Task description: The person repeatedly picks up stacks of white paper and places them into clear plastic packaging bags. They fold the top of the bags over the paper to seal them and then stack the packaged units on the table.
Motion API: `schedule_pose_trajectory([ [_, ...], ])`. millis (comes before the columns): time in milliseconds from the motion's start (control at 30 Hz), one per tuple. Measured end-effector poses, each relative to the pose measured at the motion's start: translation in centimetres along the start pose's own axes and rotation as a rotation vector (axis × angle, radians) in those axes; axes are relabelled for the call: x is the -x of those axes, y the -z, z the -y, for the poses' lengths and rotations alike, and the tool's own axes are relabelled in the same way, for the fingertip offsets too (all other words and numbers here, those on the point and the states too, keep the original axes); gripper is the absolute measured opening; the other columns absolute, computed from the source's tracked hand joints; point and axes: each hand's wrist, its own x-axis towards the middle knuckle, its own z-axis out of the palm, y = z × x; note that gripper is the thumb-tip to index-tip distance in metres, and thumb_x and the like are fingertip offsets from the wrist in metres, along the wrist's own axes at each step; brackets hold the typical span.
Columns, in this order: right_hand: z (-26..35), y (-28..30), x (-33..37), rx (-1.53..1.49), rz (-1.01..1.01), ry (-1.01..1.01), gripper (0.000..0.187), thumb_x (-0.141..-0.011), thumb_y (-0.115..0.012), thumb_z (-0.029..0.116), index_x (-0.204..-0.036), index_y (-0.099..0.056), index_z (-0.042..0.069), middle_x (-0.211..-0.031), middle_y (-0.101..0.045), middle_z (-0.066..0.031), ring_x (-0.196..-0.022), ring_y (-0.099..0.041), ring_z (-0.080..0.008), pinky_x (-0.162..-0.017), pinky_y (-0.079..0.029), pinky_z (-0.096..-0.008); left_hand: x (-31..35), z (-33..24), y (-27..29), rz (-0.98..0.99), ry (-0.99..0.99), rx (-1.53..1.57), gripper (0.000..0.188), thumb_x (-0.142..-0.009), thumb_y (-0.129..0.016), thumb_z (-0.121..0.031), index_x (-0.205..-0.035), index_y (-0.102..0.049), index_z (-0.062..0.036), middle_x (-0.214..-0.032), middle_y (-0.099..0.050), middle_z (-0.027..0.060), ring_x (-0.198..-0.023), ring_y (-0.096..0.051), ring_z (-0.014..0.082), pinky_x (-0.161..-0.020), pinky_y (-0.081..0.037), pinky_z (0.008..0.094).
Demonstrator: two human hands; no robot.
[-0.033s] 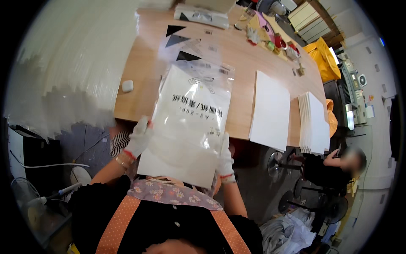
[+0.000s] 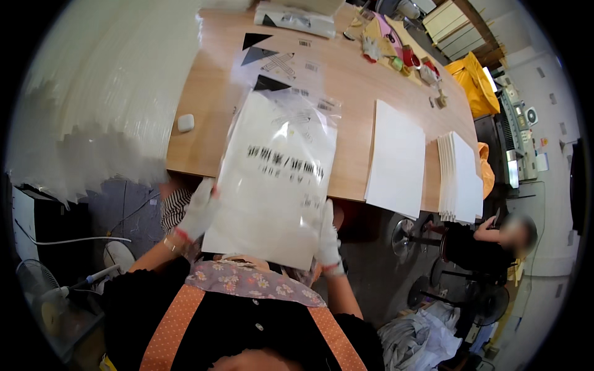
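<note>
A stack of white paper (image 2: 247,232) lies in a clear plastic bag (image 2: 281,142) printed in black, which slants from the table's near edge toward my lap. The paper's near end shows just above my apron. My left hand (image 2: 200,210), in a white glove with a red cuff edge, grips the bag's left side. On the opposite side my right hand (image 2: 327,240), gloved alike, closes on the bag's right edge, its thumb and fingertips partly hidden. Beyond the bag, more clear printed bags (image 2: 272,59) lie flat, overlapping, with black corner triangles.
Right of the bag lie a white paper stack (image 2: 396,157) and fanned paper bundles (image 2: 459,176). A small white case (image 2: 185,123) sits near the table's left edge. Tapes and tools (image 2: 411,59) crowd the far right. Plastic-wrapped goods (image 2: 105,93) rise at left. A seated person (image 2: 473,250) is at right.
The bag and paper have shifted slightly away from me and left, and the paper's near edge sits a little higher. Both hands stay at the bag's sides.
</note>
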Motion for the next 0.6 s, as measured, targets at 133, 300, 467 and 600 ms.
schedule_pose_trajectory([
  [133,0.7,-2.5,6.7,0.331,-0.108,0.089,0.065,-0.089,-0.054,0.013,-0.144,-0.021,0.0,-0.134,-0.04,-0.0263,-0.109,-0.05,-0.0388,-0.091,-0.043,-0.04,9.0,2.4,2.9,0.082,-0.454,-0.065,0.015,-0.085,-0.059,-0.008,-0.098,-0.053,-0.0041,-0.093,-0.055,0.0155,-0.08,-0.056,0.0273,-0.069,-0.046,0.0351],
  [300,2.5,-3.7,6.3,0.534,-0.212,0.12,0.057,-0.091,-0.049,0.004,-0.142,-0.025,-0.002,-0.145,-0.026,-0.027,-0.125,-0.039,-0.0391,-0.103,-0.036,-0.0382,6.3,-0.7,1.0,-0.108,-0.371,-0.448,0.019,-0.084,-0.058,-0.011,-0.1,-0.052,-0.0031,-0.087,-0.057,0.0155,-0.074,-0.058,0.0323,-0.062,-0.048,0.0413],
  [467,-1.2,-1.1,4.3,0.415,-0.387,0.323,0.038,-0.092,-0.045,0.004,-0.13,-0.045,-0.003,-0.135,-0.04,-0.0311,-0.127,-0.039,-0.0429,-0.104,-0.035,-0.0417,5.0,0.7,1.3,-0.295,-0.36,-0.458,0.019,-0.087,-0.048,-0.005,-0.106,-0.05,-0.0041,-0.066,-0.056,0.0134,-0.054,-0.057,0.0308,-0.048,-0.046,0.0396],
  [600,-7.9,0.0,5.5,0.157,-0.106,0.166,0.036,-0.088,-0.057,0.005,-0.123,-0.053,-0.003,-0.12,-0.059,-0.0151,-0.107,-0.059,-0.0213,-0.09,-0.048,-0.031,4.3,-0.5,-0.1,-0.073,0.031,0.252,0.008,-0.086,-0.044,0.0,-0.087,-0.051,-0.003,-0.067,-0.052,0.0053,-0.049,-0.054,0.0129,-0.044,-0.044,0.0274],
])
